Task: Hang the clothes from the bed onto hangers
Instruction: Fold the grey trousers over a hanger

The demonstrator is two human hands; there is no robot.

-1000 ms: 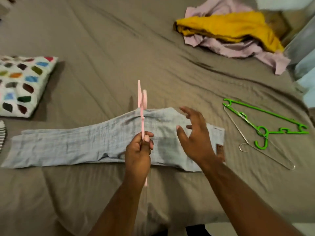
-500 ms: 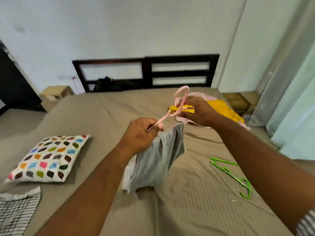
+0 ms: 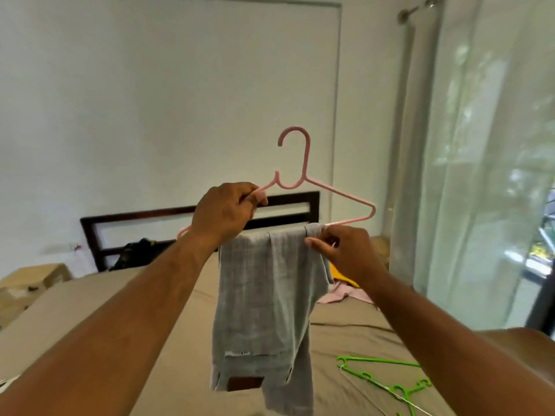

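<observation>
A pink hanger is held upright in the air above the bed. Light grey trousers hang folded over its lower bar, waistband end at the bottom. My left hand grips the hanger's left shoulder arm. My right hand pinches the trousers' edge at the bar, near the hanger's right end. A yellow garment and a pink garment lie on the bed behind my right arm, mostly hidden.
A green hanger and a thin wire hanger lie on the brown bed sheet at the lower right. The dark headboard stands behind. A cardboard box sits at the left, curtains at the right.
The hanger has been raised and turned upright, facing me, with the trousers draped over its bar. My right hand moved from the hook down to the bar's right end. The view tilted upward.
</observation>
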